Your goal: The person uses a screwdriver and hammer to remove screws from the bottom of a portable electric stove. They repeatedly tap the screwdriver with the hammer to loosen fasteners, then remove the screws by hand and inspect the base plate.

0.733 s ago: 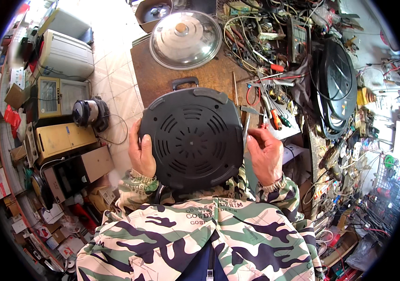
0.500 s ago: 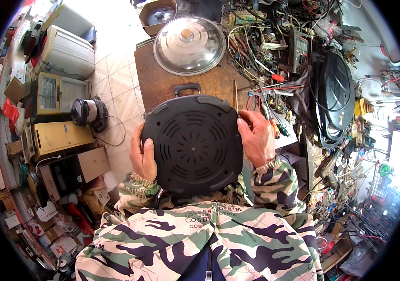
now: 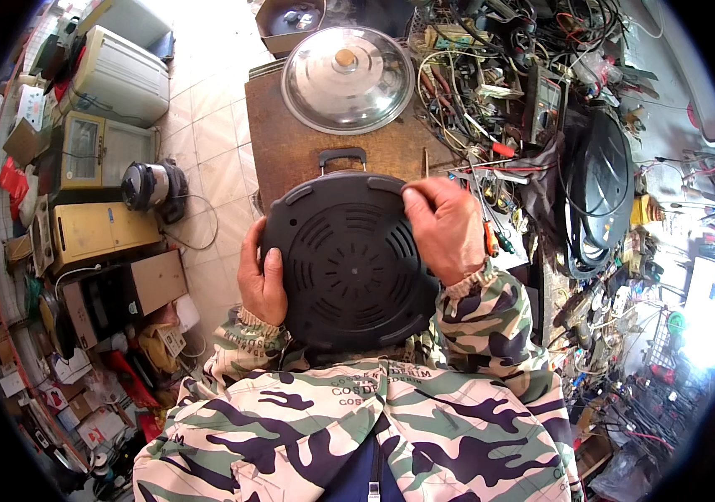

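Observation:
A round black electric pan (image 3: 354,269) stands tilted in front of me, its slotted underside facing up. At its far side a black loop handle (image 3: 342,156) sticks out over the wooden table. My left hand (image 3: 263,274) grips the pan's left rim, thumb on the underside and fingers round the edge. My right hand (image 3: 445,224) is over the far right part of the underside, thumb and forefinger closed together near the rim. Whether anything small is between those fingertips is hidden. Beyond the pan lies a domed steel-and-glass lid (image 3: 347,79) with a round knob.
The brown wooden table (image 3: 278,138) carries the lid. Tangled cables and tools, with a multimeter (image 3: 545,102), crowd its right side. A black oval appliance (image 3: 596,188) stands farther right. On the floor to the left are a pressure cooker (image 3: 146,186), cabinets and a cardboard box (image 3: 159,280).
My right hand has left the pan's right rim and moved up and left onto the underside, fingers now pinched. The left hand keeps its hold. The view has shifted slightly.

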`<state>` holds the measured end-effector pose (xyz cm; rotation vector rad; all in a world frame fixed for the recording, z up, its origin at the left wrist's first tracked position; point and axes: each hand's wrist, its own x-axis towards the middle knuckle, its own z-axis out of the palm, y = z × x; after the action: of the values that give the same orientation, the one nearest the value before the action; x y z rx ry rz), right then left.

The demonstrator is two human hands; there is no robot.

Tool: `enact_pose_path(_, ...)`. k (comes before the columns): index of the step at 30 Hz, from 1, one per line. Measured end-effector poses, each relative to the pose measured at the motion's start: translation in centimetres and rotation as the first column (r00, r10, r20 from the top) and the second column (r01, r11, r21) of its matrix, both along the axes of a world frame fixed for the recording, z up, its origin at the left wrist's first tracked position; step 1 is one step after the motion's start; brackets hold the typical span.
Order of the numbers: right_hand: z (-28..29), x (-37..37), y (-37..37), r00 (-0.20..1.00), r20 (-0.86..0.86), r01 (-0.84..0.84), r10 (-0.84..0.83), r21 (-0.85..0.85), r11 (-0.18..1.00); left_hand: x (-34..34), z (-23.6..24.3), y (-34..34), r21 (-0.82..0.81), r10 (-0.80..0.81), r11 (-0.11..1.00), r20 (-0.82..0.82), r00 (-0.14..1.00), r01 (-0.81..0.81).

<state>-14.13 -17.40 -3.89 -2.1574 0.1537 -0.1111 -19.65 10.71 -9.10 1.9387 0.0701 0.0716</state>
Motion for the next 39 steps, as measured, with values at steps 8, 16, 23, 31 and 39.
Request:
enact_pose_path(8, -1.1, 1.7, -2.2, 0.993, -0.083, -0.088, 0.081, -0.092, 0.992, 0.0, 0.5, -0.1, -0.068, -0.005, 0.998, -0.009, 1.000, 0.004)
enact_pose_path(16, -1.9, 2.1, -2.4, 0.981, -0.196, 0.014, -0.006, 0.038, 0.999, 7.1, 5.0, -1.6, 0.398, -0.281, 0.889, 0.087, 0.956, 0.225)
enact_pose_path(23, -4.5, -6.8, -2.5, 0.970, -0.195, 0.192, -0.147, 0.234, 0.953, 12.7, 5.8, -8.1, 0.516, -0.656, 0.621, -0.070, 0.752, 0.590)
enact_pose_path(31, -4.7, -10.4, -0.9, 0.979, -0.120, 0.189, -0.162, 0.265, 0.946, 15.2, 4.6, -11.8, 0.484, -0.705, 0.562, -0.144, 0.695, 0.671)
enact_pose_path(39, -5.4, -10.8, -0.9, 0.979, -0.118, 0.195, -0.164, 0.341, 0.920, 15.2, 4.2, -13.2, 0.513, -0.682, 0.578, -0.124, 0.721, 0.635)
